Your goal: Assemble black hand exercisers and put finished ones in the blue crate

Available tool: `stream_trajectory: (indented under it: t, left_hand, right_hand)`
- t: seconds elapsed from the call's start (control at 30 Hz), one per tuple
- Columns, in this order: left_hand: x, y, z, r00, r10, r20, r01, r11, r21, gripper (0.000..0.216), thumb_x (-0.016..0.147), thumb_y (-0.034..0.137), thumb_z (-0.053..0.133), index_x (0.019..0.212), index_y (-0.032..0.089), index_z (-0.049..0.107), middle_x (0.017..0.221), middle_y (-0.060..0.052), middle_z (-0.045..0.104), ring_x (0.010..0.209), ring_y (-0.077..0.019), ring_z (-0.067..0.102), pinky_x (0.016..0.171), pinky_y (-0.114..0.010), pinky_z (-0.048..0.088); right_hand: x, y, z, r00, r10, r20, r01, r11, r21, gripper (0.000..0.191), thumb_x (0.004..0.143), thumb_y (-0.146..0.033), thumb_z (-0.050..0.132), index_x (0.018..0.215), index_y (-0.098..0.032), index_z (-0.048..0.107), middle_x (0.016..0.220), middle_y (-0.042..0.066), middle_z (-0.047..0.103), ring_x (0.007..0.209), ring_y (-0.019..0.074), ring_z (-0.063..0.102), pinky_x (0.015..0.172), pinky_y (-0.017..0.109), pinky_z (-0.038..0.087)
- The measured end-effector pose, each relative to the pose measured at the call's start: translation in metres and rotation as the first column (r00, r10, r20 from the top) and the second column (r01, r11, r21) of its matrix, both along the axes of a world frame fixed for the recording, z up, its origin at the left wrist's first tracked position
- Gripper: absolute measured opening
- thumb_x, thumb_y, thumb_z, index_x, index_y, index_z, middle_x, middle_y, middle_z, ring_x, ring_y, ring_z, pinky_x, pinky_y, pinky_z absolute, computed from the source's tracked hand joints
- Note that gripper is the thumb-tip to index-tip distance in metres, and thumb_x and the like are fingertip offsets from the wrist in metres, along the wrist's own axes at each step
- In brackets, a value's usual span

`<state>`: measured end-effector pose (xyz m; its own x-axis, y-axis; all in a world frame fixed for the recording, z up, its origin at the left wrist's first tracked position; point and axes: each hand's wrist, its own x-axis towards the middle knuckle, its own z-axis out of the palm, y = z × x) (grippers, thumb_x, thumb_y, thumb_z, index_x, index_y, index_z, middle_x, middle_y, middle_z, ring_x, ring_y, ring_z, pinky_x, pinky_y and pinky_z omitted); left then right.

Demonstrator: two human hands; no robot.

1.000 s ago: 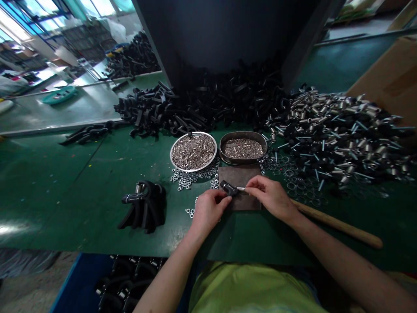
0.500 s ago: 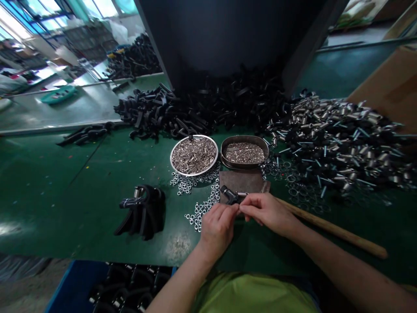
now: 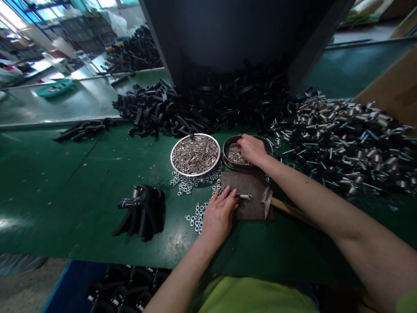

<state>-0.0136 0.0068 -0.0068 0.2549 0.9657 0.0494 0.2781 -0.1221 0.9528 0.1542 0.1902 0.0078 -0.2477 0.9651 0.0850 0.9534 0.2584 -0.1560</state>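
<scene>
Presently the left hand lies at nine o'clock to the spring, the right hand dips into the one-o'clock tin, both grips unclear.

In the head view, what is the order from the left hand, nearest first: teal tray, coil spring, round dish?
From the left hand:
1. Coil spring, just to its right.
2. Round dish, beyond it, slightly left.
3. Teal tray, far back left.
</scene>
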Motion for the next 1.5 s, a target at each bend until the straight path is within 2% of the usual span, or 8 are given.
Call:
stream_trajectory:
  t: [0.17,0.27,0.43,0.53,0.9,1.17,1.37,1.5]
  left_hand:
    - [-0.001,0.0,0.0,0.998,0.035,0.051,-0.035,0.999,-0.014,0.019,0.08,0.017,0.059,0.094,0.025,0.069,0.12,-0.007,0.063,0.127,-0.0225,0.045,0.113,-0.044,0.021]
    - [-0.001,-0.001,0.002,0.987,0.09,0.136,-0.083,0.995,-0.062,0.012,0.075,0.016,0.065,0.082,0.025,0.07,0.113,-0.007,0.067,0.124,-0.0231,0.049,0.111,-0.043,0.027]
    - [-0.001,-0.003,0.006,0.97,0.132,0.206,-0.105,0.985,-0.138,0.011,0.072,0.015,0.069,0.077,0.025,0.071,0.108,-0.006,0.069,0.122,-0.0234,0.05,0.109,-0.043,0.032]
    - [-0.001,-0.003,0.005,0.97,0.128,0.207,-0.103,0.986,-0.128,0.01,0.073,0.016,0.068,0.077,0.024,0.071,0.108,-0.006,0.069,0.123,-0.0233,0.05,0.109,-0.043,0.032]
    - [-0.003,-0.004,0.0,0.993,0.061,0.102,-0.056,0.997,-0.045,0.011,0.08,0.02,0.061,0.084,0.025,0.07,0.114,-0.006,0.066,0.125,-0.0222,0.047,0.108,-0.044,0.032]
    - [-0.004,-0.003,-0.004,0.999,0.043,-0.013,-0.041,0.995,0.09,0.012,0.081,0.018,0.059,0.086,0.022,0.069,0.112,-0.007,0.067,0.122,-0.0221,0.051,0.104,-0.042,0.04]
    - [-0.004,-0.002,-0.007,0.971,0.04,-0.234,0.033,0.953,0.301,0.014,0.085,0.014,0.053,0.088,0.018,0.066,0.11,-0.009,0.068,0.119,-0.0203,0.053,0.096,-0.037,0.049]
    - [-0.003,-0.002,-0.006,0.965,0.062,-0.255,0.025,0.946,0.324,0.012,0.085,0.013,0.054,0.087,0.018,0.065,0.11,-0.008,0.068,0.119,-0.0197,0.053,0.095,-0.036,0.05]
  right_hand:
    - [0.007,-0.01,0.014,0.999,-0.018,-0.048,0.022,0.996,0.083,0.022,0.087,-0.017,0.046,0.105,-0.013,0.058,0.096,0.014,0.063,0.094,0.0265,0.058,0.073,0.036,0.044]
    - [0.016,-0.033,0.031,0.942,0.006,-0.337,0.063,0.979,0.193,0.023,0.087,-0.02,0.048,0.109,-0.017,0.054,0.094,0.009,0.063,0.088,0.0223,0.06,0.075,0.035,0.046]
    - [0.019,-0.111,0.044,0.506,-0.075,-0.859,0.066,0.997,-0.048,0.015,0.091,-0.039,0.045,0.095,-0.024,0.046,0.077,0.001,0.062,0.058,0.0123,0.059,0.054,0.027,0.05]
    - [0.013,-0.152,0.033,0.393,-0.111,-0.913,-0.055,0.988,-0.144,0.018,0.089,-0.041,0.049,0.09,-0.023,0.045,0.074,0.0,0.064,0.058,0.012,0.062,0.057,0.027,0.053]
    - [0.003,-0.173,0.013,0.561,-0.031,-0.827,-0.085,0.992,-0.095,0.012,0.089,-0.033,0.049,0.09,-0.021,0.047,0.068,0.001,0.066,0.064,0.0146,0.066,0.062,0.027,0.052]
    - [0.003,-0.17,0.01,0.695,0.202,-0.69,-0.155,0.979,0.131,0.004,0.091,-0.025,0.047,0.09,-0.021,0.046,0.068,0.001,0.066,0.06,0.0139,0.066,0.059,0.025,0.051]
    - [0.0,-0.178,0.001,0.699,0.62,-0.355,-0.415,0.757,0.505,0.004,0.088,-0.017,0.049,0.09,-0.021,0.048,0.077,0.004,0.067,0.071,0.0152,0.066,0.062,0.027,0.054]
    - [0.01,-0.186,-0.001,0.698,0.709,-0.101,-0.499,0.583,0.641,0.013,0.081,-0.01,0.055,0.087,-0.021,0.053,0.089,0.007,0.069,0.089,0.0209,0.066,0.071,0.033,0.056]
